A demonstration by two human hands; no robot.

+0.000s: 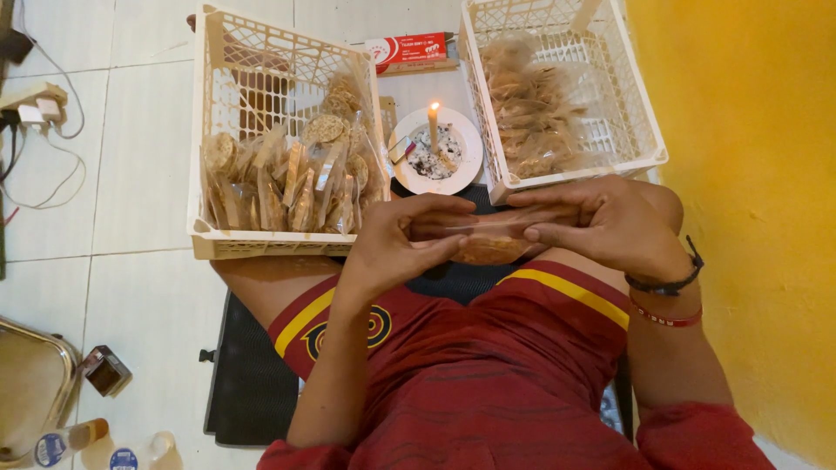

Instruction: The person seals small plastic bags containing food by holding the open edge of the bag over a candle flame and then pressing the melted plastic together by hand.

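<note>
A seated person held a clear plastic packet of brown crackers over the lap, left hand and right hand both closed on its ends, fingers pinching the open mouth. A lit candle stood on a white plate just beyond, between two white crates. Sealing seemed the step in hand; the next move would call for a steady, flattened packet edge.

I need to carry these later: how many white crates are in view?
2. One crate stands on the floor ahead of the left hand, the other crate ahead of the right hand, beside the yellow wall. None looks hidden.
</note>
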